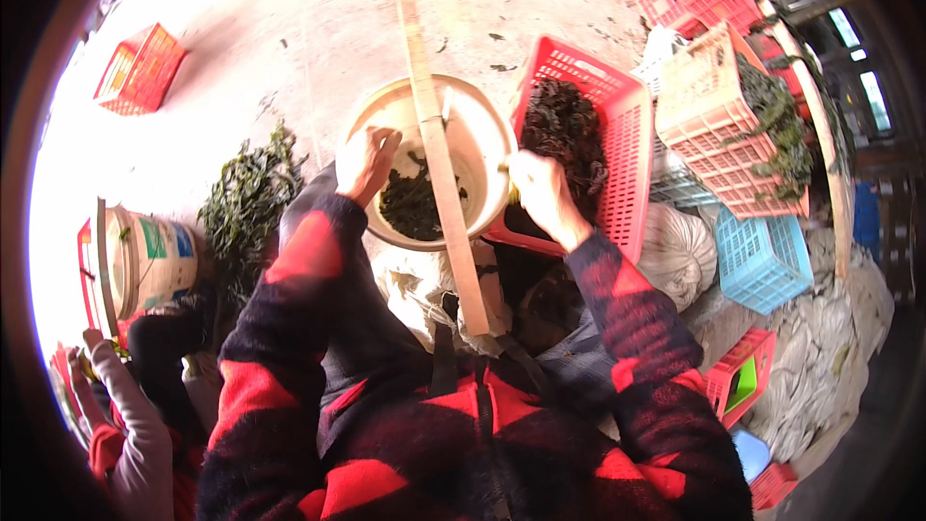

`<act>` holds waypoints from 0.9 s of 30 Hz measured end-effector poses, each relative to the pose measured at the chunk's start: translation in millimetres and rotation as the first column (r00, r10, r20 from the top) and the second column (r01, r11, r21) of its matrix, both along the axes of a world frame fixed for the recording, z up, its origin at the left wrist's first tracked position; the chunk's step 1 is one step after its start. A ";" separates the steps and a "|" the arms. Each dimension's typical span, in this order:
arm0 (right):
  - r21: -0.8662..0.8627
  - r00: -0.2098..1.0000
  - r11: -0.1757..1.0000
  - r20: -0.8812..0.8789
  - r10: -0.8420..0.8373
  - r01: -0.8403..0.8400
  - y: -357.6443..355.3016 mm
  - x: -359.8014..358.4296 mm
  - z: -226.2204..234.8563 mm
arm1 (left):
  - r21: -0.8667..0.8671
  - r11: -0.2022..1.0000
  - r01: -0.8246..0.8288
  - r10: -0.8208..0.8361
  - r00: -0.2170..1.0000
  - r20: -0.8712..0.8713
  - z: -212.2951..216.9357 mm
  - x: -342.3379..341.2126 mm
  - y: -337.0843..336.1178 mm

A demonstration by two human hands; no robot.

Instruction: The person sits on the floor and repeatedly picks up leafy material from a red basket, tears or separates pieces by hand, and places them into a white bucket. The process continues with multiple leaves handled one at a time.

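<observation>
A cream bucket stands before my knees, a wooden slat lying across it. A small thin upright piece shows at the slat's edge. Dark leafy seaweed lies inside the bucket. My left hand is closed in a pinch over the bucket's left side; what it holds, if anything, is too small to name. My right hand is closed by the right rim, its contents hidden. Just right of it is a red plastic basket with dark brownish seaweed.
Green seaweed is heaped on the floor to the left, near a white bucket and another person's arm. Farther off sits a red crate. Stacked orange crates, a blue crate and white sacks line the right.
</observation>
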State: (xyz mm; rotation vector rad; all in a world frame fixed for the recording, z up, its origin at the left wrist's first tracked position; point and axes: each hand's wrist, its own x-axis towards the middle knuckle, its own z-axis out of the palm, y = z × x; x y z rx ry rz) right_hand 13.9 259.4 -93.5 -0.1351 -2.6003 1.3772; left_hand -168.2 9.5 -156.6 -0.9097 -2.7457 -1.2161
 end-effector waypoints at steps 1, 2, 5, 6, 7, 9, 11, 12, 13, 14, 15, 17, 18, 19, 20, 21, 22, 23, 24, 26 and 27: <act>-0.068 0.996 0.994 0.017 0.092 -0.091 -2.5 27.2 -1.1 | -0.004 1.000 0.024 -0.024 0.995 -0.099 4.0 10.3 -1.9; 0.006 0.982 0.986 0.093 0.165 -0.166 -3.1 49.4 -1.9 | 0.049 0.994 0.095 -0.094 0.995 -0.021 10.1 20.2 -0.2; 0.420 0.881 0.828 0.442 0.171 -0.372 -9.9 101.7 -6.8 | 0.378 0.923 -0.075 -0.227 0.687 0.690 31.0 59.9 10.5; 0.359 0.840 0.842 0.510 0.184 -0.402 -8.4 108.5 -7.7 | 0.387 0.919 -0.081 -0.246 0.648 0.721 36.1 70.9 18.6; 0.370 0.835 0.831 0.517 0.188 -0.416 -8.4 113.9 -8.9 | 0.444 0.893 -0.071 -0.308 0.623 0.719 39.7 78.8 25.0; 0.333 0.864 0.868 0.466 0.190 -0.370 -6.1 117.4 -10.8 | 0.429 0.901 -0.058 -0.315 0.593 0.741 42.4 83.4 35.9; 0.327 0.864 0.874 0.469 0.180 -0.359 -0.6 121.3 -10.9 | 0.480 0.875 -0.062 -0.341 0.626 0.702 37.5 90.4 43.3; 0.319 0.861 0.877 0.477 0.179 -0.359 2.5 122.6 -11.8 | 0.501 0.862 -0.075 -0.345 0.637 0.689 33.4 94.3 45.5; 0.285 0.867 0.892 0.459 0.194 -0.350 6.5 124.0 -13.1 | 0.470 0.878 -0.088 -0.328 0.605 0.726 29.6 96.7 47.1; 0.250 0.873 0.906 0.440 0.209 -0.343 13.1 124.3 -14.9 | 0.493 0.867 -0.078 -0.343 0.624 0.702 26.6 97.5 47.3; 0.216 0.879 0.916 0.420 0.224 -0.337 21.4 123.2 -17.7 | 0.455 0.886 -0.086 -0.316 0.606 0.730 24.8 97.6 47.4; 0.257 0.936 0.941 0.328 0.128 -0.218 48.6 109.7 -27.8 | 0.534 0.839 -0.105 -0.379 0.590 0.712 25.3 94.7 46.1; 0.135 0.908 0.988 0.418 0.015 -0.079 67.1 102.0 -32.7 | 0.538 0.836 -0.111 -0.378 0.594 0.710 27.8 92.4 45.1; 0.036 0.833 0.996 0.547 -0.085 0.079 87.7 91.7 -38.5 | 0.548 0.826 -0.130 -0.377 0.595 0.710 31.3 89.6 44.3; 0.058 0.833 0.992 0.539 -0.123 0.109 108.5 77.5 -46.9 | 0.545 0.830 -0.118 -0.371 0.613 0.698 36.0 88.2 42.2; 0.055 0.830 0.988 0.538 -0.149 0.142 129.3 59.8 -58.1 | 0.528 0.841 -0.118 -0.371 0.584 0.722 40.8 87.9 40.3; 0.205 0.887 0.973 0.422 -0.187 0.108 147.9 38.7 -73.3 | 0.550 0.826 -0.127 -0.382 0.590 0.711 44.5 89.3 40.8; 0.329 0.896 0.937 0.371 -0.243 0.118 164.5 17.2 -91.1 | 0.566 0.812 -0.141 -0.386 0.597 0.704 47.5 91.8 42.0; 0.473 0.945 0.875 0.229 -0.233 0.101 182.4 -4.3 -109.0 | 0.538 0.835 -0.116 -0.360 0.624 0.694 50.0 93.4 42.5; 0.449 0.907 0.857 0.197 -0.373 0.255 212.5 -47.7 -149.4 | 0.467 0.869 -0.162 -0.287 0.605 0.743 53.3 97.3 44.7; 0.452 0.894 0.823 0.109 -0.434 0.344 224.0 -67.3 -170.4 | 0.464 0.870 -0.168 -0.279 0.608 0.744 54.1 98.5 46.5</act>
